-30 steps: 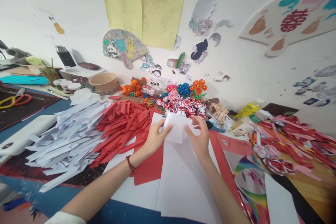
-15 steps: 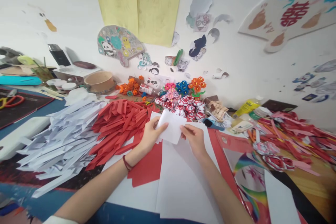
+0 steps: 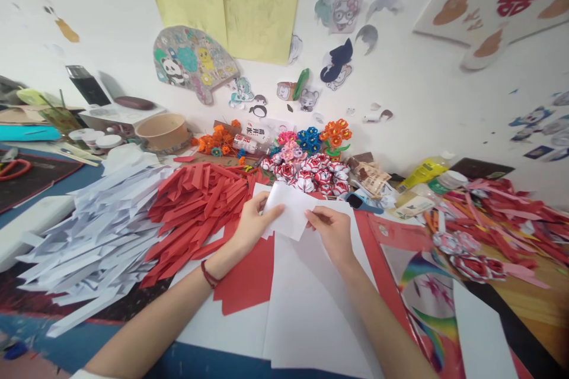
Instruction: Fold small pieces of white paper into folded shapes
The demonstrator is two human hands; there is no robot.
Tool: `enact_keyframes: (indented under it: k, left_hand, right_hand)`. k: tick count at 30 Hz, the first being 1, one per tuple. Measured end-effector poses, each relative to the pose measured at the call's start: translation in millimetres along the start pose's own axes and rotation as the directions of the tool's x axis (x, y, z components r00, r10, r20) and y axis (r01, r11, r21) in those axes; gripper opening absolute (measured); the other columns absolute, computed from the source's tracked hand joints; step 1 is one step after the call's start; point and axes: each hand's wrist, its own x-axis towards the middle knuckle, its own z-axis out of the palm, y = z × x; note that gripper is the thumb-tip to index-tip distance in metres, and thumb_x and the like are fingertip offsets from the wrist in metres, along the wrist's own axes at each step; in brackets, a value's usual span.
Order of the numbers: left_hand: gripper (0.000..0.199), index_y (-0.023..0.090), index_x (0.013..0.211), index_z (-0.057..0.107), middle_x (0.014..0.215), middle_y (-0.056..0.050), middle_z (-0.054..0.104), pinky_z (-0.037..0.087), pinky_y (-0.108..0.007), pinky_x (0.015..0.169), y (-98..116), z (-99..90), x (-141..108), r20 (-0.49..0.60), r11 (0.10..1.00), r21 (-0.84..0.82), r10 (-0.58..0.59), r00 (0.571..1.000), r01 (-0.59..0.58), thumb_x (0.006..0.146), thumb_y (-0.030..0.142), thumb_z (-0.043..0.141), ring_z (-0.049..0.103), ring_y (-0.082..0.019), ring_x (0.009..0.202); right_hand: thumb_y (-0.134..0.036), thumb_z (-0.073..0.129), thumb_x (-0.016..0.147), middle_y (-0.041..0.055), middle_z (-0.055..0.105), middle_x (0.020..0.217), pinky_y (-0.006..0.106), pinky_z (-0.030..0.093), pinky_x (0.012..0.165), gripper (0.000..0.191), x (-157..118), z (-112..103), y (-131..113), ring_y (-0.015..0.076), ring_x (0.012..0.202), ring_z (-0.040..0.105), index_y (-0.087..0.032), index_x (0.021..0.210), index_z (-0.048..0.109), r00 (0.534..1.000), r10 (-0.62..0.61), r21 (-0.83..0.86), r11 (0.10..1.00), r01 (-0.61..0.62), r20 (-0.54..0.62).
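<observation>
A small white paper piece (image 3: pixel 290 211) is held up between both hands over the white sheets (image 3: pixel 311 302). My left hand (image 3: pixel 256 220) pinches its left side, thumb on the front face. My right hand (image 3: pixel 329 230) grips the right edge between thumb and fingertips. The paper's top edge looks curled or bent over. Red paper (image 3: pixel 249 278) lies beneath the left forearm. To the left are a heap of red folded strips (image 3: pixel 195 207) and a larger heap of white strips (image 3: pixel 93 243).
Red-and-white paper flowers (image 3: pixel 311 174) stand behind the hands, with orange flowers (image 3: pixel 217 141) and a wooden bowl (image 3: pixel 162 132) further left. At the right lie loose red strips (image 3: pixel 493 219) and a yellow bottle (image 3: pixel 424 172). Scissors (image 3: pixel 15 169) rest far left.
The camera view has tilted down slightly, so the wall items have shifted. Both hands keep hold of the white paper in nearly the same position.
</observation>
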Motion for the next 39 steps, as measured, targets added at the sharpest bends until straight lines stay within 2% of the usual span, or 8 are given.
enact_keyframes:
  k: [5,9,16,22,39]
  left_hand:
    - [0.046,0.013,0.106,0.062,0.097,-0.009,0.069,0.051,-0.027,0.067,7.4,-4.0,0.3,0.076,0.996,0.09,-0.02,0.997,0.013,0.071,0.041,0.074,0.064,-0.02,0.081]
    - [0.038,0.011,0.094,0.065,0.089,-0.008,0.07,0.05,-0.026,0.062,10.9,-3.9,-3.6,0.03,0.994,0.112,-0.013,0.999,0.009,0.072,0.04,0.073,0.064,-0.019,0.074]
    - [0.038,0.011,0.096,0.066,0.087,-0.007,0.071,0.05,-0.026,0.062,15.1,0.3,-9.3,0.021,0.99,0.14,-0.003,1.0,0.0,0.07,0.039,0.074,0.064,-0.02,0.075]
    - [0.038,0.012,0.096,0.067,0.084,-0.005,0.071,0.05,-0.026,0.062,17.0,1.8,-11.0,0.001,0.992,0.125,-0.02,1.0,0.02,0.069,0.038,0.075,0.064,-0.019,0.071]
    - [0.037,0.012,0.095,0.067,0.086,-0.006,0.071,0.05,-0.026,0.062,17.0,1.6,-11.7,-0.003,0.992,0.122,-0.02,1.0,0.02,0.068,0.037,0.075,0.064,-0.019,0.072]
  right_hand:
    - [-0.037,0.069,0.077,0.0002,0.058,0.055,0.026,0.042,0.056,0.025,-4.0,0.0,-6.0,0.0146,0.054,0.055,-0.016,0.064,0.064,0.997,-0.02,-0.037,0.999,0.023,0.069]
    - [-0.037,0.07,0.077,0.0008,0.061,0.058,0.026,0.042,0.056,0.023,-7.1,1.1,-12.4,0.0143,0.054,0.055,-0.016,0.067,0.066,0.995,-0.01,-0.038,0.999,0.014,0.104]
    - [-0.042,0.068,0.078,-0.0007,0.055,0.055,0.023,0.04,0.051,0.031,-8.2,4.0,-15.5,0.0126,0.052,0.051,-0.016,0.061,0.062,0.999,-0.024,-0.02,1.0,0.023,-0.033]
    - [-0.042,0.065,0.082,0.0,0.056,0.053,0.023,0.04,0.051,0.033,-9.1,2.0,-17.8,0.0125,0.051,0.051,-0.017,0.06,0.062,0.999,-0.047,-0.024,0.999,0.047,0.008]
    - [-0.042,0.065,0.082,-0.0001,0.056,0.052,0.024,0.04,0.05,0.035,-9.2,1.7,-17.7,0.0126,0.051,0.05,-0.017,0.059,0.061,0.999,-0.045,-0.03,0.999,0.046,0.025]
